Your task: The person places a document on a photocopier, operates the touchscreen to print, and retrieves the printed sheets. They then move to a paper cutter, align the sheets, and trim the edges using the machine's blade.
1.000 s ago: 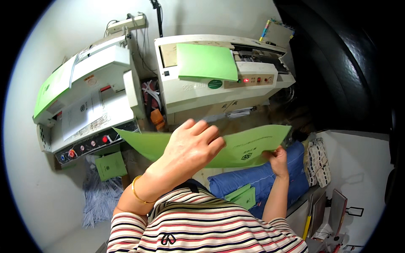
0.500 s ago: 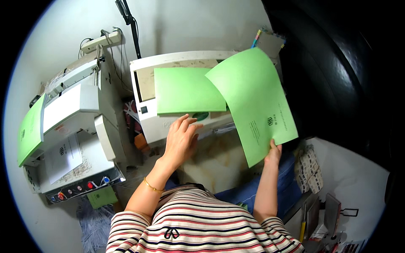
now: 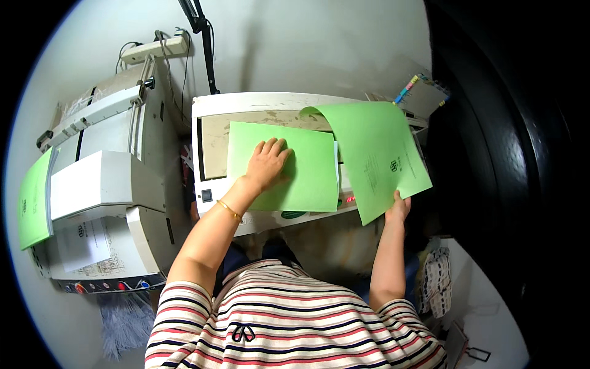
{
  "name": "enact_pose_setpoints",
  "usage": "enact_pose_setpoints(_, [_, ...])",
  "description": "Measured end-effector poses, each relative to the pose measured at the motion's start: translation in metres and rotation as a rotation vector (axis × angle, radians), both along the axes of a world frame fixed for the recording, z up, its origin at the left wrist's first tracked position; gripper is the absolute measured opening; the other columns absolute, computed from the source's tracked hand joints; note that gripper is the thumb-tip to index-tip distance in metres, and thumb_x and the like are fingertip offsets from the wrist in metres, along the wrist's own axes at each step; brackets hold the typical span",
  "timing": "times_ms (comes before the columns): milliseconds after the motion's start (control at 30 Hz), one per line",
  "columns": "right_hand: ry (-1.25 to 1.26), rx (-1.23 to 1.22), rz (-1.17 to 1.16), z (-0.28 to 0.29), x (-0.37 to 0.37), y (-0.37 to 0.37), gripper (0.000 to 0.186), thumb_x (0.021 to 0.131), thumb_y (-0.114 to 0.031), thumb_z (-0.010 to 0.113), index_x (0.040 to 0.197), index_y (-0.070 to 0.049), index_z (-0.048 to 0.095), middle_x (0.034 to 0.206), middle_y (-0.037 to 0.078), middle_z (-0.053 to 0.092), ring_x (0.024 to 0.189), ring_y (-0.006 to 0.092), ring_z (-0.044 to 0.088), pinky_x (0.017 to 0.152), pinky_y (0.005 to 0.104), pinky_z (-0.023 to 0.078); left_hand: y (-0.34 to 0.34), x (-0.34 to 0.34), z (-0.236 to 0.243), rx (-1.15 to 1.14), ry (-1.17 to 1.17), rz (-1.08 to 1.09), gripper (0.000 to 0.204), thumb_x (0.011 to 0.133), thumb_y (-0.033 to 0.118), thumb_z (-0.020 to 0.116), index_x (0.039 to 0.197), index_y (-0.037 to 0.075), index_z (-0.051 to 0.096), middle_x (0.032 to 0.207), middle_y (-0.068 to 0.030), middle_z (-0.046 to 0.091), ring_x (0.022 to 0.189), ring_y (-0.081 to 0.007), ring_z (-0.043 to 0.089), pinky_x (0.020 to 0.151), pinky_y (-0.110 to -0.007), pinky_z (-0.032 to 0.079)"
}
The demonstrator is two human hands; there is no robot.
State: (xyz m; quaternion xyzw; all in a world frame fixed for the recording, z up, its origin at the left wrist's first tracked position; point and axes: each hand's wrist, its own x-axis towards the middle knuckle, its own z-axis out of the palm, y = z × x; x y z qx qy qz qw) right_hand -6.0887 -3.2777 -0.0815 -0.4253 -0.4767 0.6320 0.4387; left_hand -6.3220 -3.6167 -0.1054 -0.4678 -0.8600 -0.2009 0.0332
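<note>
Green sheet lies flat on the top of a white machine, just above the centre of the view, and the left hand rests on it palm down, fingers spread wide and pointing toward 1 o'clock. A thin gold bracelet circles that wrist at 7 o'clock from the hand, and the bare forearm runs on down to a striped shirt at the lower edge. Below the flat sheet, at 5 o'clock from the hand, a dark green oval mark shows on the machine's front, with a small red light at 4 o'clock.

At 3 o'clock from the left hand, the right hand pinches the lower edge of a 2nd green sheet, closed on the paper with the thumb in front. This sheet stands tilted up, its top corner curling over at 12 o'clock, printed lines and a small emblem on its face; its left edge overlaps the flat sheet's right side.

Farther out, at 9 o'clock, a 2nd white machine stands beside the 1st, with another green sheet on its far left edge and a row of coloured buttons along its lower front. A power strip with cables hangs on the wall at 11 o'clock.
</note>
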Motion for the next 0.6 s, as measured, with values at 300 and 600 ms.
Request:
enact_pose_setpoints(300, [-0.272,-0.052,0.018,-0.062,-0.019,0.106,0.037,0.091,0.002,0.054,0.127,0.0,0.046,0.123,0.016,0.056,0.103,0.0292,0.061,0.084,0.041,0.053,0.046,-0.055,0.03,-0.346,-0.097,0.12,0.115,0.055,0.057,0.083,0.145,0.008,0.031,0.135,-0.0134,0.046,0.131,-0.0312,0.037,0.115,-0.051,0.02])
enact_pose_setpoints(600, [-1.025,0.833,-0.304,-0.031,-0.037,0.118,0.043,0.085,-0.007,0.065,0.124,0.001,0.048,0.119,0.019,0.055,0.107,0.0313,0.054,0.093,0.0409,0.045,0.056,-0.021,0.058,-0.09,0.439,0.266,0.027,0.078,0.016,0.063,0.103,0.009,0.056,0.09,-0.0046,0.052,0.094,-0.022,0.054,0.1,-0.038,0.039])
